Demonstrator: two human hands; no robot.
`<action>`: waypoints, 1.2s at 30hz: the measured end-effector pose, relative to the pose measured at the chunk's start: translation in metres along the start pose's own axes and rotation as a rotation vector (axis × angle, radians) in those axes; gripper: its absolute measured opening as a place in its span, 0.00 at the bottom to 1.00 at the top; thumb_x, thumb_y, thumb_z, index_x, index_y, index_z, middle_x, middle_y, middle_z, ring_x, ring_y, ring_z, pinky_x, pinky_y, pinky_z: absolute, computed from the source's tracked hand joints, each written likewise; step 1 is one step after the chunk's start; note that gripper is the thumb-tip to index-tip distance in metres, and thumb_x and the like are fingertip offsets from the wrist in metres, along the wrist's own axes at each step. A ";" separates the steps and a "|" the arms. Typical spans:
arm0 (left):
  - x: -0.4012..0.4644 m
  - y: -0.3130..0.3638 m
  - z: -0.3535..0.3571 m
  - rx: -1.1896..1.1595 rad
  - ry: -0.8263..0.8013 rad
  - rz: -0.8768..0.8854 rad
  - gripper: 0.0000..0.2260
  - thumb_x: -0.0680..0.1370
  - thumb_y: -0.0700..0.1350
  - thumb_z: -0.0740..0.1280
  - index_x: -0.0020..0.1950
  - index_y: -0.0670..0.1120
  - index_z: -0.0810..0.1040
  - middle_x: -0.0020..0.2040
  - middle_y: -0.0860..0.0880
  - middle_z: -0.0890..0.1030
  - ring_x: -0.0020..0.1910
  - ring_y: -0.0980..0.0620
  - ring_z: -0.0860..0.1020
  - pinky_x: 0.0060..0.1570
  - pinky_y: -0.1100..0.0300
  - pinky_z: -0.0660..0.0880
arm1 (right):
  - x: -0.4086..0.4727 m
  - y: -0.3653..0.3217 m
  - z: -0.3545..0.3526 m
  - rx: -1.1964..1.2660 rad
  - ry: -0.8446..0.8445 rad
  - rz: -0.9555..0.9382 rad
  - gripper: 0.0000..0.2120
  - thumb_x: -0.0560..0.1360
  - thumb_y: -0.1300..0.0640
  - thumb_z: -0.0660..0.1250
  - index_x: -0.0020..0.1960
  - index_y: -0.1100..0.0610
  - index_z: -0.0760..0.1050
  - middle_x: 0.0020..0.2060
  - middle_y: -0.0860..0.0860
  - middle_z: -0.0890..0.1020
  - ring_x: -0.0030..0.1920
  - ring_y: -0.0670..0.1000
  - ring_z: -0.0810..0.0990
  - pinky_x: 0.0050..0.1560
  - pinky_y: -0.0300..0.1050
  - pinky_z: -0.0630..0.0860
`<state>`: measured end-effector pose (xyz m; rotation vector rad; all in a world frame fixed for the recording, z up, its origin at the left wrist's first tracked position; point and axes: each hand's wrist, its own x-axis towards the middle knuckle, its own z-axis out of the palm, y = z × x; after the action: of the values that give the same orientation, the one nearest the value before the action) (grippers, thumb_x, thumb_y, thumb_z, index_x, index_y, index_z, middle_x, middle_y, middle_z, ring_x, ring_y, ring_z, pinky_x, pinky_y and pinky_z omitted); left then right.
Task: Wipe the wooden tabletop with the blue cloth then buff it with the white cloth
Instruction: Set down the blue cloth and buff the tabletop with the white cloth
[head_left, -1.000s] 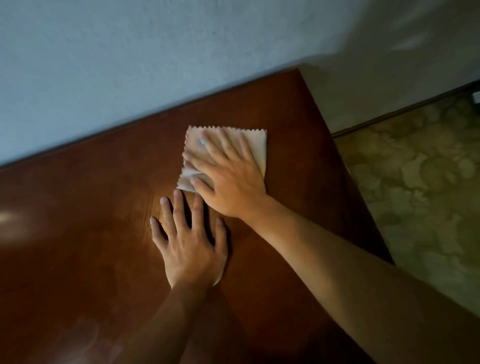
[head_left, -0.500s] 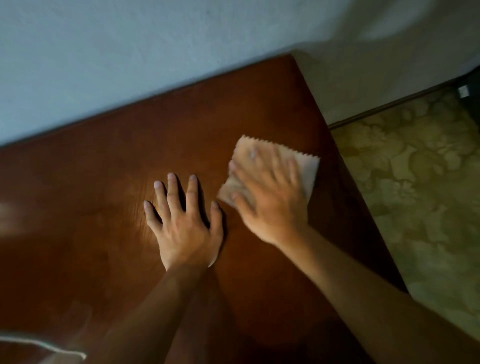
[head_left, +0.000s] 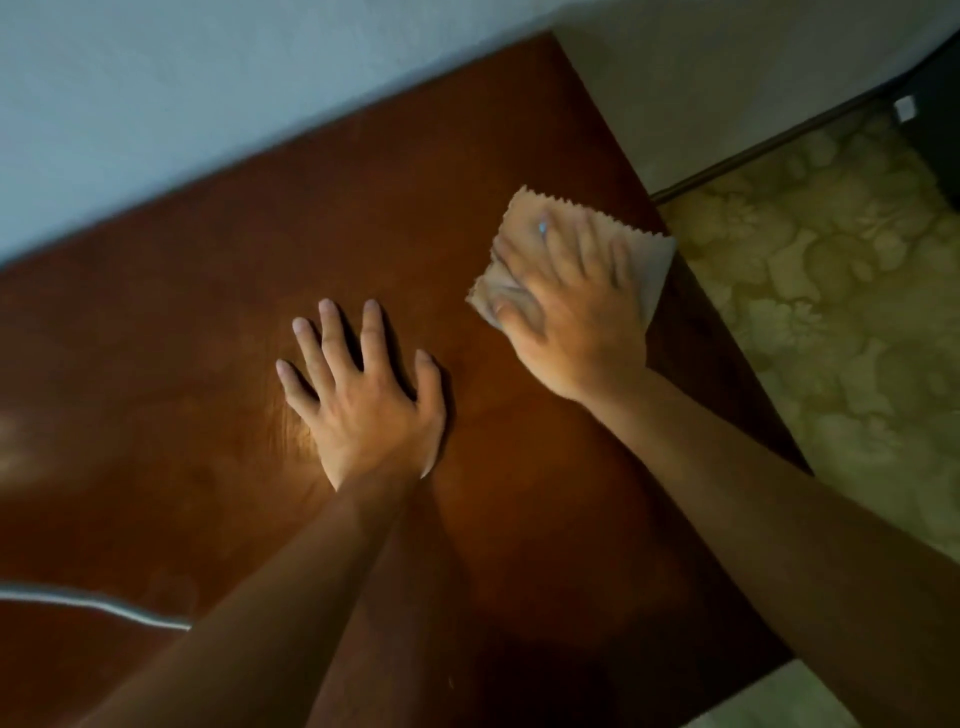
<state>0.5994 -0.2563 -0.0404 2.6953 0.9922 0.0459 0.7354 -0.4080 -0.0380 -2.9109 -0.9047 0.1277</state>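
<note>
The dark reddish wooden tabletop (head_left: 218, 322) fills most of the view. A white cloth (head_left: 655, 265) with a zigzag edge lies flat at the table's right edge. My right hand (head_left: 571, 306) presses down on it with fingers spread, covering most of it; the hand and cloth are motion-blurred. My left hand (head_left: 363, 400) rests flat on the bare wood to the left of the cloth, fingers spread, holding nothing. No blue cloth is in view.
A pale wall (head_left: 182, 93) runs along the table's far edge. Right of the table is a patterned floor (head_left: 831, 291) with a dark object (head_left: 935, 119) at the far right. A white cord (head_left: 93, 605) lies across the table's near left.
My right hand has slid the white cloth rightward from near the far middle of the table to its right edge. My left hand has stayed planted flat.
</note>
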 end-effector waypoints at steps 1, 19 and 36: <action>0.000 -0.001 -0.001 -0.008 -0.007 0.005 0.31 0.80 0.63 0.52 0.81 0.51 0.58 0.82 0.43 0.54 0.82 0.41 0.45 0.77 0.37 0.42 | -0.015 -0.012 0.003 0.017 0.003 -0.002 0.29 0.82 0.35 0.49 0.81 0.41 0.59 0.82 0.53 0.58 0.83 0.60 0.52 0.81 0.62 0.49; -0.004 -0.009 -0.008 -0.140 -0.008 0.147 0.29 0.76 0.60 0.58 0.75 0.50 0.67 0.80 0.44 0.60 0.81 0.42 0.49 0.77 0.36 0.41 | -0.058 0.031 0.003 0.037 -0.009 0.260 0.30 0.82 0.36 0.46 0.82 0.42 0.50 0.83 0.55 0.56 0.82 0.61 0.52 0.80 0.65 0.52; -0.064 -0.010 0.001 -0.021 -0.126 0.580 0.27 0.81 0.60 0.52 0.77 0.51 0.64 0.81 0.46 0.59 0.82 0.45 0.48 0.76 0.40 0.41 | -0.105 0.033 -0.005 0.014 -0.063 0.387 0.32 0.81 0.33 0.52 0.82 0.39 0.52 0.82 0.54 0.56 0.82 0.60 0.50 0.80 0.63 0.51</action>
<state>0.5439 -0.2906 -0.0399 2.8274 0.1523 -0.0018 0.6681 -0.4950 -0.0312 -3.0459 -0.3338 0.2513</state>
